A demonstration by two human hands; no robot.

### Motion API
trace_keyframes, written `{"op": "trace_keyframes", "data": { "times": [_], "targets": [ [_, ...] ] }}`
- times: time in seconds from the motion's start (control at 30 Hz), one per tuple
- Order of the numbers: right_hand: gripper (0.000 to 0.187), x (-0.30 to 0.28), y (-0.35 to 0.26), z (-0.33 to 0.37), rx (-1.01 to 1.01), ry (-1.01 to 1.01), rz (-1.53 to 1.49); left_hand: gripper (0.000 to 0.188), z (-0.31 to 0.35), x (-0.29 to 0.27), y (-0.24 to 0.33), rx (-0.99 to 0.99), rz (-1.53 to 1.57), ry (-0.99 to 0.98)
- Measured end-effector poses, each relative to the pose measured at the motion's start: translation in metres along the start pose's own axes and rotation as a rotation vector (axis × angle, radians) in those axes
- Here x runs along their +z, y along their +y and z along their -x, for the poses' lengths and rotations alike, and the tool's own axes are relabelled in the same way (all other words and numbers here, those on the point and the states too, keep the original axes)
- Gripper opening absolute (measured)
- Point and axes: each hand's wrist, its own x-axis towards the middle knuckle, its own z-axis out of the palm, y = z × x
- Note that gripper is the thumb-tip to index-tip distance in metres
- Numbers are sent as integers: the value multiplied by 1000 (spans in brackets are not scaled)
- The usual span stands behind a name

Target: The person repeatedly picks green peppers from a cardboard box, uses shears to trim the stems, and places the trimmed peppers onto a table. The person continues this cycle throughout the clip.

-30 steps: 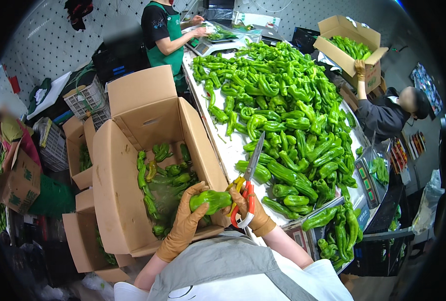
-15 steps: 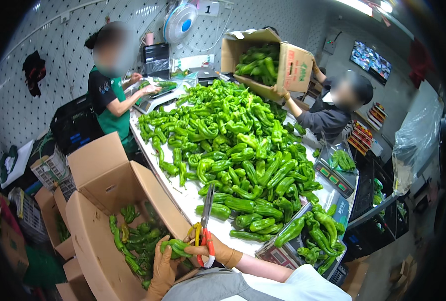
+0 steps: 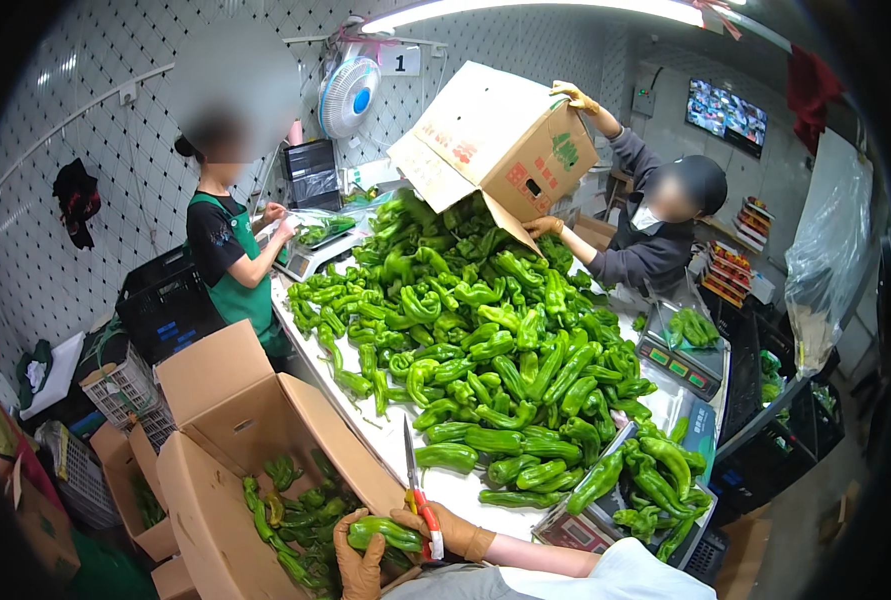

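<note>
My gloved left hand point(image 3: 358, 566) is closed around a green pepper point(image 3: 385, 531) beside the open cardboard box point(image 3: 337, 440) at lower left. My gloved right hand point(image 3: 461, 531) grips a pair of scissors point(image 3: 427, 512) with red and yellow handles, its blades pointing up and away from me. The fingers of that hand come close to the pepper's end; whether they touch it I cannot tell. Darker green peppers point(image 3: 317, 505) lie inside the box. A large heap of green peppers point(image 3: 505, 350) covers most of the white table point(image 3: 390, 432) ahead.
Across the table at right, a co-worker point(image 3: 645, 245) tips a big carton point(image 3: 505, 140) over the heap. At far left another person in a green apron point(image 3: 245, 265) handles a bag at a scale. A nearer scale point(image 3: 580, 525) at right bears peppers; black crates point(image 3: 765, 455) stand beyond.
The co-worker's carton has been raised and turned over, its opening now down on the heap, with peppers pouring out. My hands still hold the pepper and scissors; the view has shifted.
</note>
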Motion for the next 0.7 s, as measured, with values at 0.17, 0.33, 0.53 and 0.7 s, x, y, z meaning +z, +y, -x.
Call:
{"op": "trace_keyframes", "data": {
  "times": [0.17,0.33,0.53,0.7],
  "targets": [
    [36,-1,8,9,5,-51,-150,52,0,5,15,36,-80,-10],
    [31,-4,2,7,266,-44,-370,45,-10,-9,-6,97,-171,-56],
    [31,-1,3,2,-56,108,-86,46,-9,-6,-10,-24,-106,-83],
    [32,-6,39,-7,-38,100,-62,48,-11,-2,-14,-133,-10,-8]
  ]
}}
